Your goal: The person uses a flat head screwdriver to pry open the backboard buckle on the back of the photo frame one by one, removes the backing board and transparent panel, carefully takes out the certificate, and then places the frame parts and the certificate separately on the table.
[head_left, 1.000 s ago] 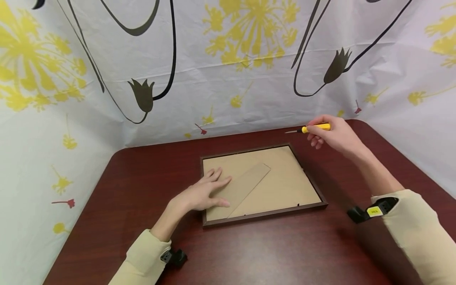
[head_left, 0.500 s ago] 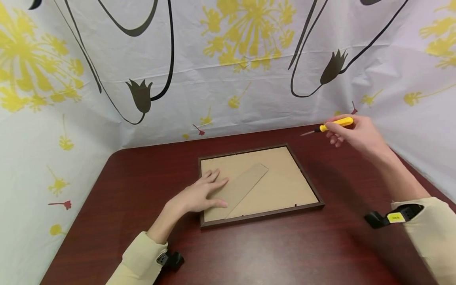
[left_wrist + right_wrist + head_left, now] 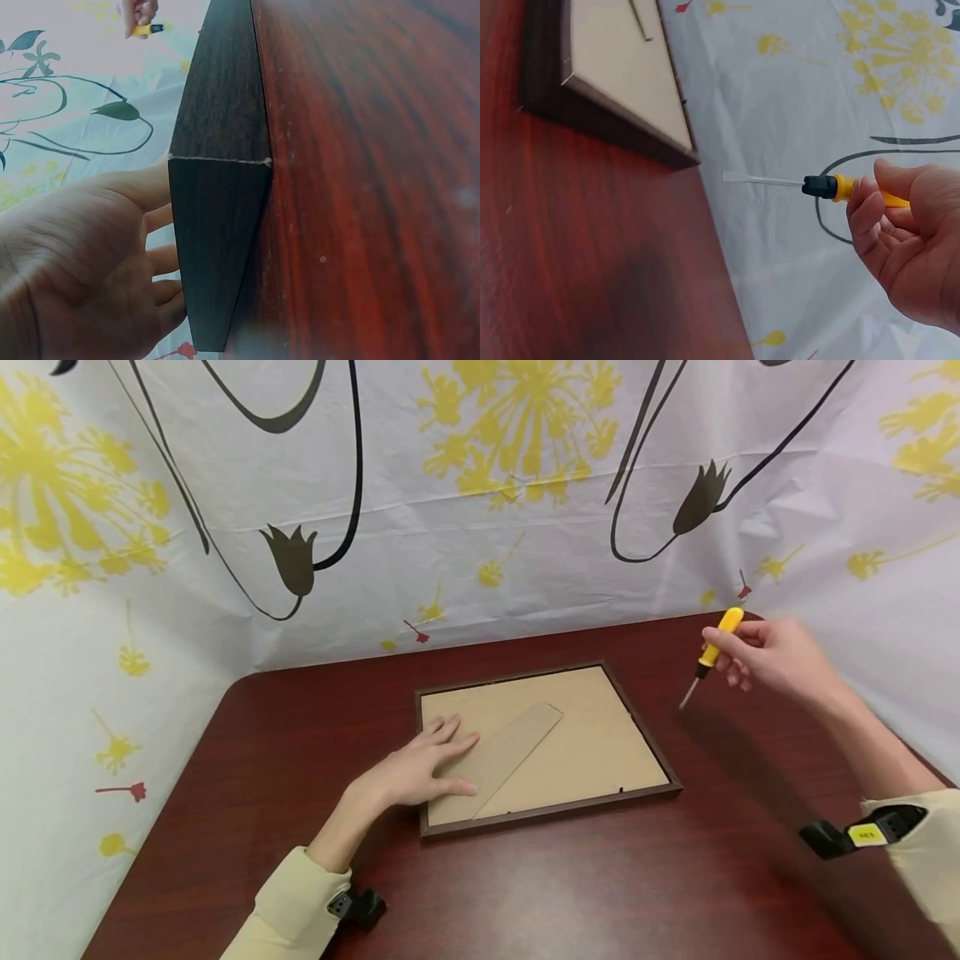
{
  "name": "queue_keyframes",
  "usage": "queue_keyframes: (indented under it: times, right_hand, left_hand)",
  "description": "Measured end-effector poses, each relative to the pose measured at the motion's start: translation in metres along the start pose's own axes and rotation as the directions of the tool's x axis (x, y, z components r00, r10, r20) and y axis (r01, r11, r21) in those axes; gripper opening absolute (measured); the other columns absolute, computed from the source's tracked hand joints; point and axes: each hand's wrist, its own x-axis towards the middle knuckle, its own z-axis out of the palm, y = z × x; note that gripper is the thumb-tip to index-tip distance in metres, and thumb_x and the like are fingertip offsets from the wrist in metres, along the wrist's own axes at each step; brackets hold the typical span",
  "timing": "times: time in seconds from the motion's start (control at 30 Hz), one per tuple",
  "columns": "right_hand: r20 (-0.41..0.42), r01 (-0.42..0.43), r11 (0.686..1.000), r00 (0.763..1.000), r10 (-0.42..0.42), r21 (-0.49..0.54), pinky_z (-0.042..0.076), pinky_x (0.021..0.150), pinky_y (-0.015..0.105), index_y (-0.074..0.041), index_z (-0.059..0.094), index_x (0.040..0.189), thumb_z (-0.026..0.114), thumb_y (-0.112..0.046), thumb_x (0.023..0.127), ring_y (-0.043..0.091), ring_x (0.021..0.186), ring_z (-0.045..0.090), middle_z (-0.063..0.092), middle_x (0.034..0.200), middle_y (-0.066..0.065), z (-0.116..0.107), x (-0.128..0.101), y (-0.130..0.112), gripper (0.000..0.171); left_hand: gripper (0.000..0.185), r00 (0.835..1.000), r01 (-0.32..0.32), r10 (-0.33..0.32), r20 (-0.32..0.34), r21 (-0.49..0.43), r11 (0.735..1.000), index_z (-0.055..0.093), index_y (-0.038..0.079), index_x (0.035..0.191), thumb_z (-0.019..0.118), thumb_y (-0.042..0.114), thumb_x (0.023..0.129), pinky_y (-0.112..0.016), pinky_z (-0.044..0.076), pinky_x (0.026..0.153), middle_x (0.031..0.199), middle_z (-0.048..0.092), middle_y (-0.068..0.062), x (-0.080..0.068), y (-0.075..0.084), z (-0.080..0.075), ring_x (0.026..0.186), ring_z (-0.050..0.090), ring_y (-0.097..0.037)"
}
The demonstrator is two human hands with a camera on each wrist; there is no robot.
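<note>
A picture frame (image 3: 592,735) lies back side up on the table, its tan backing board framed by dark wood. Across the board runs a flat stand flap (image 3: 517,747). My left hand (image 3: 416,768) rests on the board's left part with fingers spread; the left wrist view shows it beside the frame's dark corner (image 3: 217,187). Off the frame's right side, my right hand (image 3: 776,660) pinches a flathead screwdriver (image 3: 722,639) by its yellow handle. The blade points down and to the left, above the table. In the right wrist view the flat tip (image 3: 731,177) shows plainly.
The dark red wooden table (image 3: 585,893) has rounded far corners. Behind it and along both sides hangs a white sheet (image 3: 420,560) with yellow and dark flower prints. A small black camera sits on each wrist, such as the left wrist camera (image 3: 358,907).
My right hand has moved right, away from the frame, and the screwdriver has turned from nearly level to tip down. My left hand has stayed on the board.
</note>
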Motion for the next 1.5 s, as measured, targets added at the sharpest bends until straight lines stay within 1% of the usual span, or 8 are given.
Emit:
queue_keyframes:
  times: [0.13, 0.23, 0.47, 0.57, 0.73, 1.03, 1.33, 1.5]
  right_hand:
    - [0.066, -0.011, 0.991, 0.998, 0.020, -0.135, 0.048, 0.048, 0.032, 0.002, 0.067, 0.087, 0.058, -0.050, 0.100, 0.026, 0.053, 0.058, 0.064, 0.066, 0.010, 0.000, -0.006, 0.008, 0.055]
    - [0.118, 0.017, 0.977, 0.993, 0.008, -0.210, 0.045, 0.047, 0.032, 0.000, 0.064, 0.081, 0.058, -0.049, 0.101, 0.025, 0.051, 0.056, 0.060, 0.062, 0.009, 0.003, -0.009, 0.016, 0.053]
    - [0.235, 0.051, 0.945, 0.971, 0.028, -0.324, 0.040, 0.046, 0.030, -0.004, 0.060, 0.073, 0.061, -0.046, 0.100, 0.020, 0.047, 0.051, 0.053, 0.055, 0.003, 0.012, -0.013, 0.034, 0.050]
    - [0.254, 0.063, 0.928, 0.967, 0.035, -0.366, 0.038, 0.047, 0.029, -0.007, 0.060, 0.068, 0.062, -0.044, 0.100, 0.018, 0.047, 0.049, 0.051, 0.054, 0.001, 0.015, -0.014, 0.040, 0.049]
    - [0.266, 0.084, 0.912, 0.964, 0.028, -0.401, 0.035, 0.048, 0.027, -0.010, 0.057, 0.062, 0.063, -0.045, 0.099, 0.014, 0.048, 0.044, 0.050, 0.054, -0.001, 0.021, -0.018, 0.048, 0.051]
    - [0.340, 0.166, 0.886, 0.940, -0.009, -0.433, 0.034, 0.050, 0.024, -0.017, 0.048, 0.058, 0.067, -0.041, 0.097, 0.010, 0.050, 0.042, 0.042, 0.054, -0.007, 0.038, -0.026, 0.061, 0.049]
    - [0.389, 0.136, 0.890, 0.920, 0.049, -0.435, 0.034, 0.051, 0.024, -0.018, 0.050, 0.058, 0.067, -0.048, 0.095, 0.010, 0.052, 0.043, 0.042, 0.054, -0.007, 0.043, -0.032, 0.062, 0.050]
    - [0.391, 0.108, 0.891, 0.917, 0.083, -0.441, 0.033, 0.051, 0.025, -0.018, 0.046, 0.059, 0.065, -0.052, 0.095, 0.011, 0.053, 0.042, 0.041, 0.054, -0.006, 0.043, -0.033, 0.061, 0.053]
  left_hand:
    - [0.079, 1.000, -0.003, 0.003, 0.001, -0.004, 1.000, 0.036, 0.024, 0.158, 0.066, 0.057, 0.093, -0.060, 0.023, 0.116, 0.168, 0.010, -0.010, 0.000, 0.000, 0.000, 0.154, 0.002, -0.031]
    - [0.079, 1.000, -0.003, 0.003, 0.002, -0.006, 1.000, 0.036, 0.024, 0.158, 0.065, 0.057, 0.093, -0.061, 0.023, 0.116, 0.168, 0.010, -0.010, 0.000, 0.000, -0.001, 0.154, 0.002, -0.031]
    - [0.079, 1.000, -0.006, 0.006, 0.004, -0.006, 1.000, 0.036, 0.024, 0.158, 0.065, 0.057, 0.093, -0.061, 0.023, 0.116, 0.168, 0.009, -0.010, 0.000, -0.001, -0.001, 0.154, 0.001, -0.031]
    - [0.079, 1.000, -0.011, 0.011, 0.006, -0.006, 1.000, 0.036, 0.023, 0.158, 0.065, 0.056, 0.093, -0.061, 0.023, 0.116, 0.168, 0.009, -0.011, 0.000, -0.001, -0.001, 0.154, 0.001, -0.031]
    - [0.078, 1.000, -0.014, 0.014, 0.008, -0.008, 1.000, 0.036, 0.023, 0.159, 0.065, 0.056, 0.093, -0.060, 0.021, 0.117, 0.168, 0.008, -0.011, -0.001, 0.000, -0.002, 0.154, 0.001, -0.031]
    - [0.079, 1.000, -0.006, 0.007, 0.019, -0.025, 1.000, 0.036, 0.023, 0.159, 0.066, 0.055, 0.093, -0.057, 0.020, 0.118, 0.168, 0.007, -0.010, 0.000, 0.001, -0.003, 0.155, 0.000, -0.030]
    - [0.080, 0.999, -0.008, 0.009, 0.032, -0.010, 1.000, 0.035, 0.023, 0.159, 0.067, 0.055, 0.092, -0.053, 0.017, 0.120, 0.168, 0.007, -0.011, 0.002, 0.000, -0.002, 0.155, -0.001, -0.029]
    - [0.080, 1.000, -0.013, 0.013, 0.027, -0.010, 1.000, 0.036, 0.022, 0.158, 0.067, 0.054, 0.092, -0.053, 0.018, 0.120, 0.168, 0.008, -0.011, 0.002, 0.000, -0.003, 0.155, 0.000, -0.029]
